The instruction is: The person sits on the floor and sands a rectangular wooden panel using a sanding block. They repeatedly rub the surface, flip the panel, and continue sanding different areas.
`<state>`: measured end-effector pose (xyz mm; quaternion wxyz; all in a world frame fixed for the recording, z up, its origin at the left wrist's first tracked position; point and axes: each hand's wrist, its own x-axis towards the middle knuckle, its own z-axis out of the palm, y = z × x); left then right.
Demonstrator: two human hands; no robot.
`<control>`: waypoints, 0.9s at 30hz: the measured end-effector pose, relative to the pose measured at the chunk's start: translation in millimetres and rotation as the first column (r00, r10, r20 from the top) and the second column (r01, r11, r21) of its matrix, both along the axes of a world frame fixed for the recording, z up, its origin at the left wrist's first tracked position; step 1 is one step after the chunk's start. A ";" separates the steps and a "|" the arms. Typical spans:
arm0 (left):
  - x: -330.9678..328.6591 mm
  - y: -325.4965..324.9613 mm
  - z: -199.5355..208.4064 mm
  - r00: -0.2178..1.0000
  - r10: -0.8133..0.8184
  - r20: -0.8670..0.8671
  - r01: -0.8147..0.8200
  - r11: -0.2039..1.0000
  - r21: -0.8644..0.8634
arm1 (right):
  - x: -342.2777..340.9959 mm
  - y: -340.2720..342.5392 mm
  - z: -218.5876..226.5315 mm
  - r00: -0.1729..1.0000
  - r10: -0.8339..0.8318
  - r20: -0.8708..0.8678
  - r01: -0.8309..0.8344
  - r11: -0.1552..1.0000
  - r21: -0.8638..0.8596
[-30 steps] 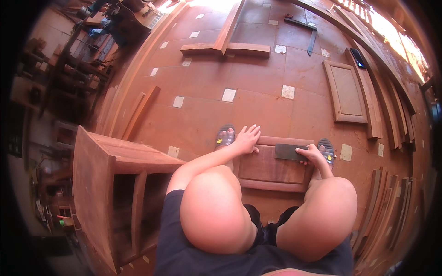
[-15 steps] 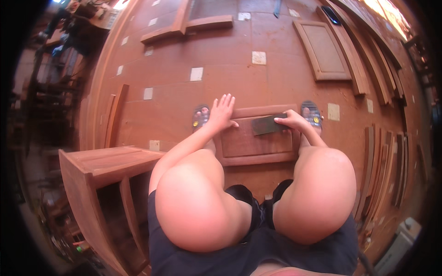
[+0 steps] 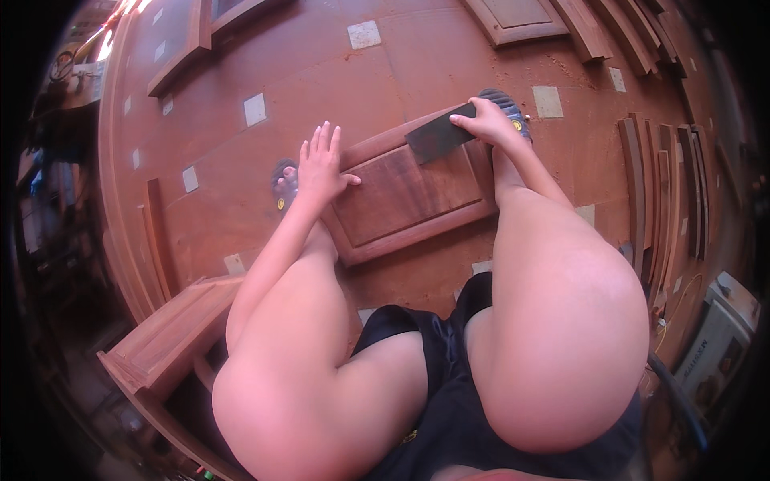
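A framed wooden panel (image 3: 413, 196) lies across the floor between my sandalled feet, slanted in the picture. Its far right part is partly covered by a dark, flat, rectangular sheet, apparently sandpaper (image 3: 437, 138). My right hand (image 3: 485, 124) pinches that sheet at its right end, thumb on top, beside my right foot. At the panel's left end, my left hand (image 3: 322, 172) rests with fingers spread and thumb over the frame edge, holding nothing. The fingers beneath the sheet are hidden.
A small wooden cabinet (image 3: 172, 333) stands at my left knee. Wooden strips (image 3: 642, 184) lie on the right, with a pale box (image 3: 714, 337) nearer me. Another framed panel (image 3: 517, 18) and long boards lie far right; joined timber (image 3: 180, 68) lies far left.
The whole view has shifted and turned, so the panel and both hands appear higher and slanted. My right hand still grips the sheet at the panel's far right; my left stays at its left end.
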<state>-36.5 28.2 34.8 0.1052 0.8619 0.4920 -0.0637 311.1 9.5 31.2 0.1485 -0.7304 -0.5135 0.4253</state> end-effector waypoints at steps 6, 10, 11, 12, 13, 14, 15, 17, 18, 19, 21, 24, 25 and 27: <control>-8.6 -1.7 -4.3 0.996 0.085 -0.005 -0.085 0.995 -0.044 | 31.6 -8.9 -42.8 0.961 -0.258 -0.101 0.269 0.956 0.115; 3.9 10.0 -1.1 0.998 0.069 -0.003 -0.069 0.996 -0.063 | -13.6 0.1 -24.3 0.985 0.173 -0.003 -0.172 0.979 -0.105; 5.0 12.3 -1.5 0.997 0.066 -0.026 -0.067 0.996 -0.065 | -10.4 3.5 -25.0 0.986 0.163 0.024 -0.162 0.986 -0.046; 5.4 14.5 -0.9 0.997 0.064 -0.048 -0.067 0.995 -0.068 | -4.3 6.4 -29.2 0.987 0.153 0.051 -0.154 0.988 0.013; 9.7 16.5 -1.7 0.997 0.058 -0.058 -0.063 0.995 -0.074 | 4.4 8.7 -27.7 0.986 0.138 0.089 -0.144 0.987 0.068; 12.3 17.0 -3.8 0.998 0.042 -0.052 -0.047 0.995 -0.089 | 9.4 16.6 -18.3 0.998 0.028 0.061 -0.028 1.000 -0.012; 14.4 16.9 -5.9 0.999 0.027 -0.044 -0.032 0.994 -0.103 | 17.4 19.8 -16.6 1.000 -0.028 0.001 0.028 1.000 0.000; 14.1 16.7 -9.2 0.999 0.002 0.037 0.002 0.993 -0.118 | 21.4 31.8 -12.3 1.000 -0.007 -0.009 0.007 0.998 -0.064; 15.8 18.2 -13.5 0.993 -0.011 0.117 0.024 0.993 -0.116 | 19.2 37.8 -12.6 0.996 0.086 0.025 -0.083 0.993 -0.087; 17.3 16.7 -18.8 0.980 -0.015 0.198 0.038 0.993 -0.113 | 3.7 38.4 -12.8 0.979 0.188 0.075 -0.184 0.981 -0.063; 18.0 18.2 -27.4 0.920 0.017 0.391 0.044 0.988 -0.148 | -27.1 37.0 -8.4 0.905 0.378 0.196 -0.378 0.925 -0.039; 25.9 23.4 -30.4 0.808 0.078 0.584 0.028 0.985 -0.170 | -34.5 53.2 10.7 0.857 0.437 0.272 -0.438 0.897 -0.062; 21.7 24.2 -25.6 0.785 0.101 0.612 0.004 0.986 -0.168 | -33.6 54.8 19.3 0.826 0.367 0.429 -0.414 0.910 0.019; 16.6 22.6 -27.9 0.792 0.094 0.603 0.003 0.987 -0.158 | -17.9 67.3 50.1 0.796 0.298 0.527 -0.345 0.939 -0.010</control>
